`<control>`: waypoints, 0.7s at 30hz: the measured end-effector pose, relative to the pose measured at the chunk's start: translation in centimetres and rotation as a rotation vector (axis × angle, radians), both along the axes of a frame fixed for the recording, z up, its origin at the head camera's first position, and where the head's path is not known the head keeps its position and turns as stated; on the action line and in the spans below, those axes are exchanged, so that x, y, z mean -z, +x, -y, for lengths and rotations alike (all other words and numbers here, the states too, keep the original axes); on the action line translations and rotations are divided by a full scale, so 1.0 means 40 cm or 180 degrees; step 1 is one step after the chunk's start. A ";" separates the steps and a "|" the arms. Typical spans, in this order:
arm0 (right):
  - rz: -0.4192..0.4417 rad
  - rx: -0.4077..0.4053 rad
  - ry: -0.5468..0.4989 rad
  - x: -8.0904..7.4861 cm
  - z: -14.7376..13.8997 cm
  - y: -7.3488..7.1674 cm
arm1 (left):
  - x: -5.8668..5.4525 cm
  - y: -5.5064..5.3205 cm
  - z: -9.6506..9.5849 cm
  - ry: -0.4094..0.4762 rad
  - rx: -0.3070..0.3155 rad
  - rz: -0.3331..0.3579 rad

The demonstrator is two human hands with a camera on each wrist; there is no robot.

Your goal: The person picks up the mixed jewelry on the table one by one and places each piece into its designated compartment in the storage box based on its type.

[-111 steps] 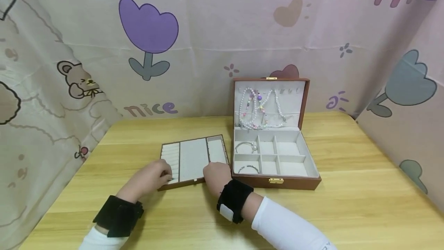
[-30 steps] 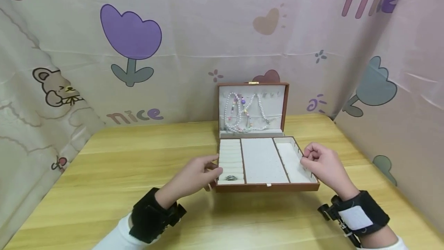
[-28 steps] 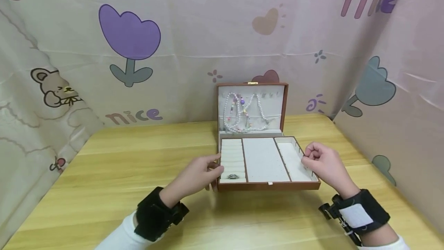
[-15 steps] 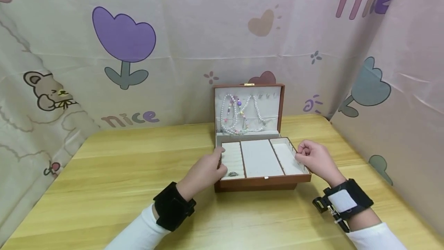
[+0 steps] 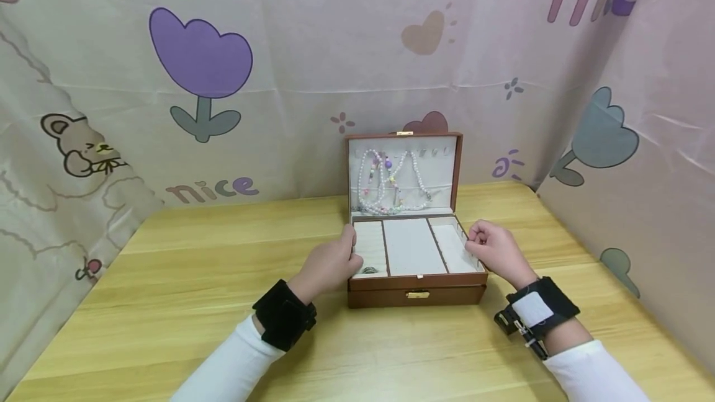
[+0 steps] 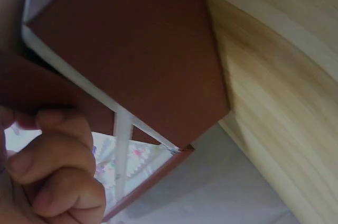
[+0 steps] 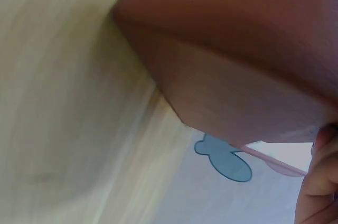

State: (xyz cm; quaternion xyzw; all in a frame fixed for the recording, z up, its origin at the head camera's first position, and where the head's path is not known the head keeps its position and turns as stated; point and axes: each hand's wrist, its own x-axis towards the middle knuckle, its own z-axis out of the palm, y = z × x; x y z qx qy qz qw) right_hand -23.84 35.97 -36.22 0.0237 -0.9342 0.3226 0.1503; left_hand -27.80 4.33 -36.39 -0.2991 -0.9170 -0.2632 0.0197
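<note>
A brown jewelry box (image 5: pixel 385 298) stands on the table with its lid raised. Between both hands, a jewelry tray (image 5: pixel 413 247) with a white lining sits over the box's base. My left hand (image 5: pixel 329 265) pinches the tray's left edge, thumb on the rim and curled fingers at its side. At the opposite edge my right hand (image 5: pixel 499 252) pinches the tray's right wall. A dark ring (image 5: pixel 369 270) lies in the front of the left roll section. In the left wrist view the tray's side (image 6: pixel 58 89) is slightly apart from the box wall (image 6: pixel 142 49).
White pearl and colored bead necklaces (image 5: pixel 385 185) hang inside the raised lid (image 5: pixel 459 172). A gold clasp (image 5: pixel 418 294) is on the box's front. The wooden table (image 5: pixel 223 253) extends around it, with a printed curtain (image 5: pixel 313 48) behind.
The tray was on the table left of the box at first, then came over it in both hands. During the last second it moved back and slightly left, exposing the box's front and clasp.
</note>
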 end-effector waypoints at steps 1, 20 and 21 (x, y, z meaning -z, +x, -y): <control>0.0001 0.0010 -0.0008 0.003 0.001 -0.003 | 0.001 -0.003 0.000 -0.0004 -0.0011 0.0008; 0.0051 0.0150 -0.0172 0.035 0.001 -0.037 | 0.026 -0.028 -0.017 -0.0119 -0.0101 -0.0171; 0.0050 0.0148 -0.0149 0.035 0.002 -0.037 | 0.027 -0.028 -0.016 -0.0128 -0.0103 -0.0191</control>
